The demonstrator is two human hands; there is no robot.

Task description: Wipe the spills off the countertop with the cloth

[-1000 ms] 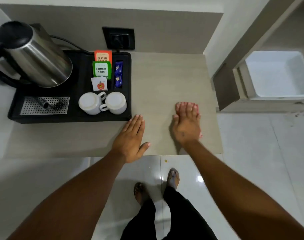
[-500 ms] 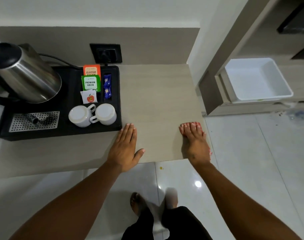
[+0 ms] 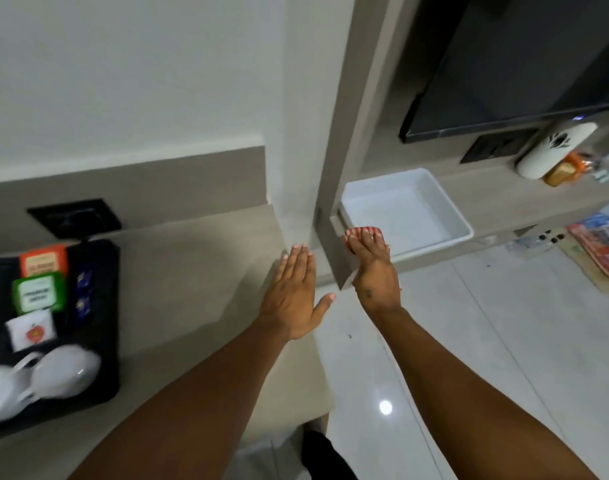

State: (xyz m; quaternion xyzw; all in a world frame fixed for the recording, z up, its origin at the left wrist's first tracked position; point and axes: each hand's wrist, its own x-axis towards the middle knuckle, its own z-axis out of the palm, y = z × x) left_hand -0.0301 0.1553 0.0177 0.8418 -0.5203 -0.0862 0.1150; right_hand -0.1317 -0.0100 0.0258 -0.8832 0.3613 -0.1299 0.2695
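Observation:
The beige countertop (image 3: 199, 271) runs from the left to the wall corner. My left hand (image 3: 292, 296) lies flat and open over its right edge, fingers together and thumb spread. My right hand (image 3: 376, 275) is past the counter's right end, in front of the grey partition. A pink-red cloth (image 3: 362, 231) shows only as a thin strip beyond its fingertips; the rest is hidden under the hand. No spill is visible on the countertop.
A black tray (image 3: 102, 341) on the counter's left holds two white cups (image 3: 65, 374) and tea packets (image 3: 39, 294). A white plastic bin (image 3: 445, 216) sits on a low shelf right of the partition, under a dark screen (image 3: 521, 64). Glossy floor tiles lie below.
The view swung right and up. My right hand slid with the cloth off the counter's right end toward the white bin. My left hand shifted right to the counter's edge.

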